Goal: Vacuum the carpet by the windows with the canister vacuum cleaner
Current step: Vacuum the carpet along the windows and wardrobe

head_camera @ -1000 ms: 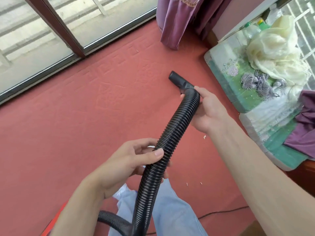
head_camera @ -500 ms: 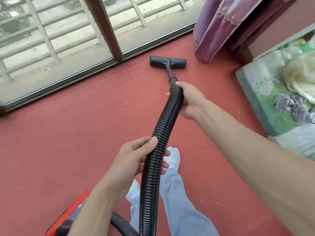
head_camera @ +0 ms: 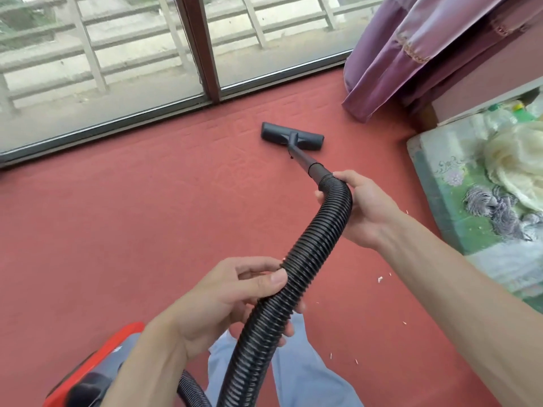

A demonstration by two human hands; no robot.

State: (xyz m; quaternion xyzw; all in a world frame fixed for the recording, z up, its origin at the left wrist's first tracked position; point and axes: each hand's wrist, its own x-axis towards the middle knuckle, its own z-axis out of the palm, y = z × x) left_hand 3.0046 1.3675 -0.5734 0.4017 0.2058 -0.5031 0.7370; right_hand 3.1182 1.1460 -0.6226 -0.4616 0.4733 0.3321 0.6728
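Both hands, left hand (head_camera: 223, 301) and right hand (head_camera: 363, 207), grip the black ribbed plastic hose (head_camera: 305, 259), its flat dark floor nozzle (head_camera: 292, 137) resting on the red carpet (head_camera: 117, 230).

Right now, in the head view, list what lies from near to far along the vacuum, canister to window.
Red canister vacuum body → left hand gripping the black ribbed hose → right hand at the hose's end → dark rigid tube → flat dark floor nozzle → grey metal window sill.

Bright even daylight from the windows (head_camera: 132, 69), soft weak shadows, wide-angle bending at edges, slight blur near the curtain (head_camera: 411, 48).
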